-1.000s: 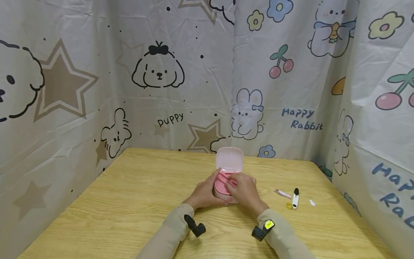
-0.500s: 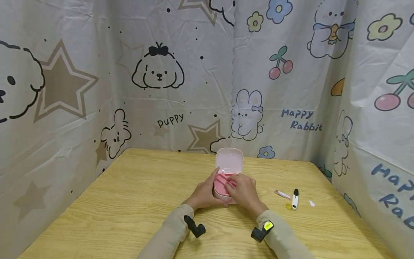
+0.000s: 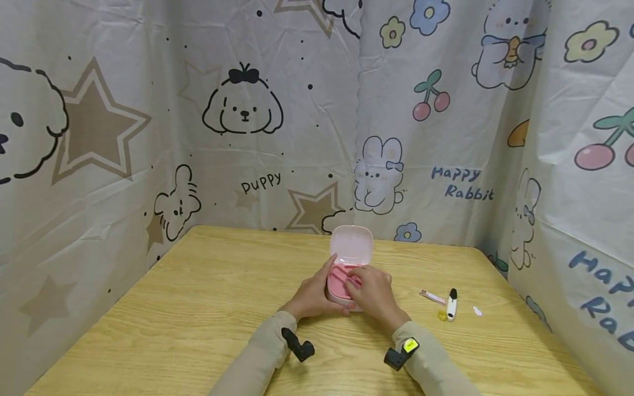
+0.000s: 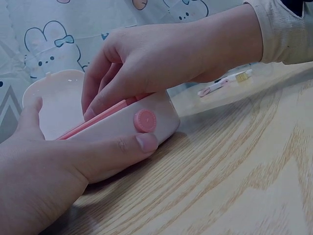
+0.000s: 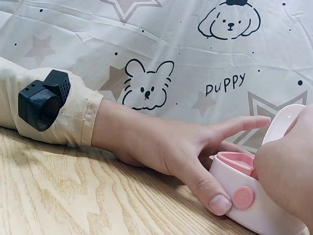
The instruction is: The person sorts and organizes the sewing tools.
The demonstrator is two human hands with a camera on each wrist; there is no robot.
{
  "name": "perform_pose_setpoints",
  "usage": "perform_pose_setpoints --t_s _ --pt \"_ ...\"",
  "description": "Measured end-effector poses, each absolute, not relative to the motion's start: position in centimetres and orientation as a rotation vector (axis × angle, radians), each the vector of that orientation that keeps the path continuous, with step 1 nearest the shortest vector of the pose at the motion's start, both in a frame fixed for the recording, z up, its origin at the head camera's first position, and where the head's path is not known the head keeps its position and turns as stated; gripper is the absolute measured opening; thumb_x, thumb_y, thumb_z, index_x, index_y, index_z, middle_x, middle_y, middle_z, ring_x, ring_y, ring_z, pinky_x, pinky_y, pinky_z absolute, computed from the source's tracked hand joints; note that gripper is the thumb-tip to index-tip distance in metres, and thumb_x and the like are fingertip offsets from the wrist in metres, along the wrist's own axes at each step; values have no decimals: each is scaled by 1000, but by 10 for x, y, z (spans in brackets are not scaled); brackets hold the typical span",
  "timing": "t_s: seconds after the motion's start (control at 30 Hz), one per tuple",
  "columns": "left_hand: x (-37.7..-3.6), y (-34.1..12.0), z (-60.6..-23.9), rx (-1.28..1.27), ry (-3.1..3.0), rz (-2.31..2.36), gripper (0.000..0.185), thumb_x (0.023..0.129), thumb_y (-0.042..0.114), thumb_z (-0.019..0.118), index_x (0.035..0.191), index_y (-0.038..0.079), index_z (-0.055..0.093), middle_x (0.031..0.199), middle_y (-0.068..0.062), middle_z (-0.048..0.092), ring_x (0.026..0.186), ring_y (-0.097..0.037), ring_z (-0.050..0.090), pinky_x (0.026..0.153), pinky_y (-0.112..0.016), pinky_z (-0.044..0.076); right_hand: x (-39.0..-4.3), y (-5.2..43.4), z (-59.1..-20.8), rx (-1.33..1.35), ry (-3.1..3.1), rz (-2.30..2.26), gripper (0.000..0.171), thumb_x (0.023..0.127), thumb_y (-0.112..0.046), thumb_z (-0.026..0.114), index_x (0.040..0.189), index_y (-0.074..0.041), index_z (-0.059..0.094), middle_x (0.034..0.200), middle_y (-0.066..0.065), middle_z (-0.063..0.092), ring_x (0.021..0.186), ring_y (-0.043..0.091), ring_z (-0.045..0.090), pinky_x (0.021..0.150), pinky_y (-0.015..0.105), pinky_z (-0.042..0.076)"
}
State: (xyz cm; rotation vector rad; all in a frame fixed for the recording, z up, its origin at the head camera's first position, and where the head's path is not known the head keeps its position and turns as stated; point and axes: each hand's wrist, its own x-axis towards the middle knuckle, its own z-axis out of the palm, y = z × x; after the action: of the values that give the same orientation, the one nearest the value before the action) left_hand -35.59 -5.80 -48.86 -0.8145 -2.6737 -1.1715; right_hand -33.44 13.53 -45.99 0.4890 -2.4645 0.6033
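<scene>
A small white-and-pink case [image 3: 339, 300] stands on the table with its pale pink hinged lid [image 3: 351, 245] raised. Inside sits a darker pink slotted insert [image 3: 338, 284]. My left hand [image 3: 311, 296] grips the case from the left, its thumb along the front wall just below the round pink button [image 4: 145, 121]. Over the right half of the case, my right hand [image 3: 375, 290] reaches in with bent fingers and thumb close together. Its fingertips are down at the insert, partly hidden by the case's rim in the left wrist view; I cannot tell what they hold.
On the table [image 3: 223, 280] to the right lie a slim pink-and-white stick [image 3: 433, 297], a white pen-shaped item [image 3: 452, 306] with a black end, a small yellow piece [image 3: 442, 315] and a small white piece [image 3: 477, 310]. Printed curtains [image 3: 277, 159] enclose the back and sides.
The left index finger has shifted slightly at the case's left edge. Otherwise both hands and the case keep nearly the same place.
</scene>
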Motion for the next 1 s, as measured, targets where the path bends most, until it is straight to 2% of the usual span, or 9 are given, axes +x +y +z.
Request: perform_pose_setpoints --t_s 0.33,1.0 --pt "-355 -57 -489 -814 -2671 -1185 135 67 61 93 168 34 6 166 -5 33 143 -29 43 113 -53 37 -331 134 -459 480 -2498 625 17 90 -24 81 102 -12 80 101 6 75 100 27 68 87 51 39" --pt "-355 -58 -488 -819 -2680 -1180 133 68 60 93 167 37 7 166 -3 31 144 -27 41 114 -52 36 -330 134 -460 494 -2483 612 18 90 -22 82 103 -11 79 99 6 74 96 27 67 83 51 41"
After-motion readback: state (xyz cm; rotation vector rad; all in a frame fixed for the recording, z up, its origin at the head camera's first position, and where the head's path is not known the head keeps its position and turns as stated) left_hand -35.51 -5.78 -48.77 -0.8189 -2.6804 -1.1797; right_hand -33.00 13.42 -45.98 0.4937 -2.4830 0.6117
